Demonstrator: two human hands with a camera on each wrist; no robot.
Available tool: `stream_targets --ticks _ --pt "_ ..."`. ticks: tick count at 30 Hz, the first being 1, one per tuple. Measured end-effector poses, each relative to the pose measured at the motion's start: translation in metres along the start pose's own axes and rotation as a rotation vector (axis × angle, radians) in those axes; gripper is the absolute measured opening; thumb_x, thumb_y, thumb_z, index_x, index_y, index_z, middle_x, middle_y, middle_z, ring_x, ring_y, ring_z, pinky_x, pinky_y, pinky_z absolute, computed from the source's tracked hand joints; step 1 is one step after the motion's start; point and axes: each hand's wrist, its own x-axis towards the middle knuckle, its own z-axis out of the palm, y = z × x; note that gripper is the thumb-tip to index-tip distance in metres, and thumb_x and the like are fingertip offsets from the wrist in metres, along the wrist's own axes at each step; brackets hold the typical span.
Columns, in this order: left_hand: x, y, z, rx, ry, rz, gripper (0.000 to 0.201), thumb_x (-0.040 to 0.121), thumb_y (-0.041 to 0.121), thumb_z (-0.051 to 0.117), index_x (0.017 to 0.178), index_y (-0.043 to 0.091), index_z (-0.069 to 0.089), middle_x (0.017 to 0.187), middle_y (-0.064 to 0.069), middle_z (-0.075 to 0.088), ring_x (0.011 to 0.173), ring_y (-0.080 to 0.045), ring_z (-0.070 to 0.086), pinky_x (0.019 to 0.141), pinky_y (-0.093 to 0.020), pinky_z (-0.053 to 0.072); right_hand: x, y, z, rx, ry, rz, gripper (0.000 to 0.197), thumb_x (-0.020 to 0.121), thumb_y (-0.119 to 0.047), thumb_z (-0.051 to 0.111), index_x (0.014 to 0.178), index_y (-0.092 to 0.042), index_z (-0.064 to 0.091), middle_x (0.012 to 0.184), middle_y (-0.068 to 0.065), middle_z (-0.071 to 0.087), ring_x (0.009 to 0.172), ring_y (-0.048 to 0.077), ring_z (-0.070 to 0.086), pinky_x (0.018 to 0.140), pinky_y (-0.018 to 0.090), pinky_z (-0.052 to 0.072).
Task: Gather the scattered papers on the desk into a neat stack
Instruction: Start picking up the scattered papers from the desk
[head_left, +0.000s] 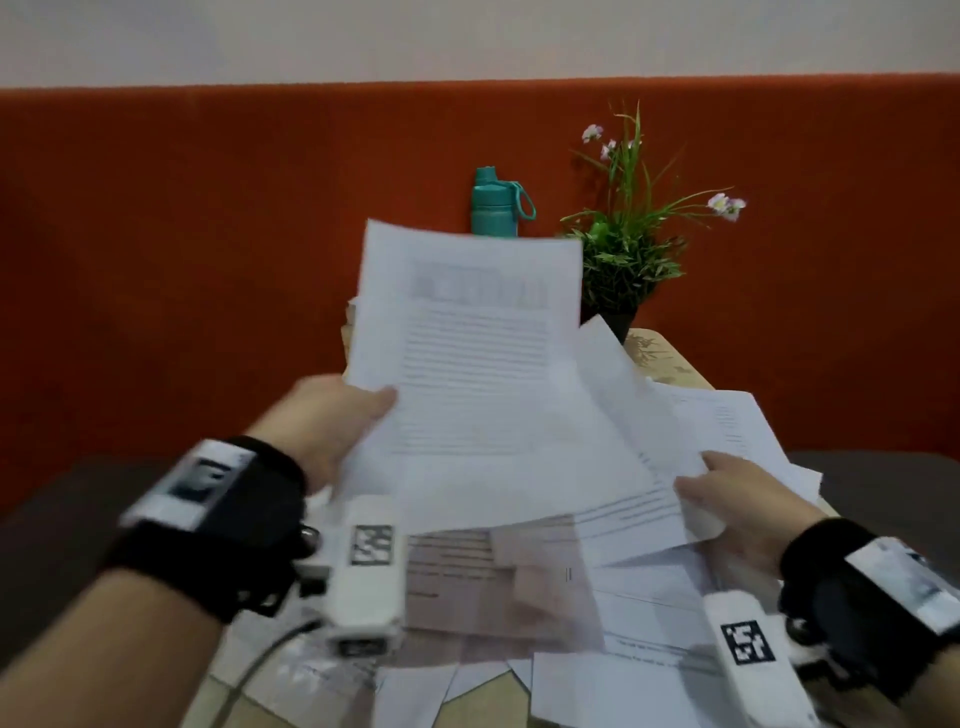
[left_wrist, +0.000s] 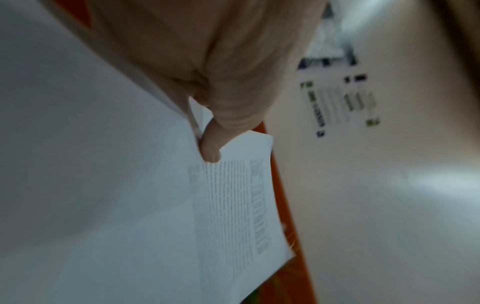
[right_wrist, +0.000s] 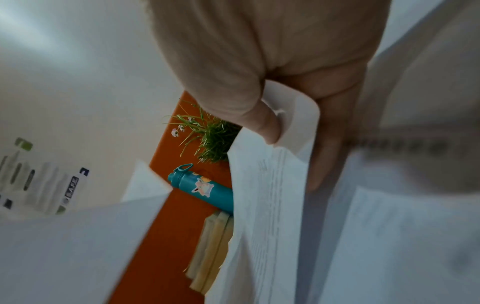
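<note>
Both hands hold printed white sheets up over the desk. My left hand (head_left: 332, 421) pinches the left edge of a raised printed page (head_left: 478, 338), thumb on top; the left wrist view shows the thumb (left_wrist: 210, 148) pressed on that page (left_wrist: 233, 205). My right hand (head_left: 737, 499) pinches another sheet (head_left: 639, 467) at its right edge; in the right wrist view the thumb (right_wrist: 262, 123) bends the sheet's (right_wrist: 272, 205) corner over the fingers. More loose papers (head_left: 519, 587) lie overlapping on the desk (head_left: 670, 358) below, one tinted pinkish.
A teal water bottle (head_left: 496, 205) and a potted green plant (head_left: 623, 249) with small pink flowers stand at the desk's far end against an orange-red wall panel. A few books (right_wrist: 213, 251) lie by the bottle. A cable (head_left: 260, 665) trails at the near left.
</note>
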Motion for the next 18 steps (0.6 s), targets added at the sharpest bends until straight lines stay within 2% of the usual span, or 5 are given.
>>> stream_targets --ticks 5,9,14,16,18 --pt "0.002 -0.018 0.062 0.234 -0.132 -0.14 0.056 0.097 0.022 0.053 0.142 -0.006 0.036 0.143 -0.018 0.048 0.131 -0.035 0.047 0.1 -0.03 0.04 -0.023 0.009 0.016 0.256 -0.248 -0.039 0.029 0.096 -0.003 0.049 0.122 -0.008 0.06 0.112 0.017 0.072 0.102 0.037 0.068 0.094 0.054 0.049" --pt "0.01 -0.026 0.073 0.122 -0.177 -0.249 0.083 0.082 0.009 0.073 0.147 0.0 0.023 0.147 -0.019 0.042 0.13 -0.036 0.048 0.104 -0.039 0.044 -0.025 0.01 0.017 0.285 -0.328 0.032 0.037 0.091 0.004 0.047 0.124 -0.003 0.061 0.092 0.014 0.075 0.071 0.026 0.07 0.062 0.033 0.055" --pt "-0.005 -0.028 0.077 0.181 -0.175 -0.093 0.058 0.086 0.001 0.064 0.139 0.007 0.039 0.128 -0.015 0.057 0.108 -0.027 0.062 0.07 -0.02 0.047 -0.033 -0.011 0.012 0.442 -0.378 0.074 0.037 0.089 -0.044 0.052 0.093 -0.017 0.077 0.093 0.01 0.078 0.077 0.03 0.076 0.062 0.037 0.058" --pt "-0.01 -0.026 0.076 0.263 -0.319 -0.068 0.037 0.09 0.01 0.061 0.126 0.006 0.053 0.115 -0.005 0.063 0.093 -0.018 0.063 0.064 -0.016 0.051 -0.031 -0.01 0.015 0.371 -0.409 0.058 0.02 0.089 -0.022 0.058 0.103 -0.02 0.073 0.099 0.01 0.077 0.088 0.034 0.074 0.078 0.045 0.057" --pt "-0.007 -0.023 0.061 0.346 -0.308 -0.058 0.034 0.091 0.027 0.062 0.12 0.011 0.056 0.115 -0.003 0.062 0.099 -0.02 0.061 0.077 -0.024 0.053 -0.018 -0.001 0.016 0.168 -0.301 0.042 0.029 0.089 -0.004 0.058 0.116 -0.009 0.068 0.103 0.012 0.076 0.094 0.037 0.072 0.094 0.052 0.05"
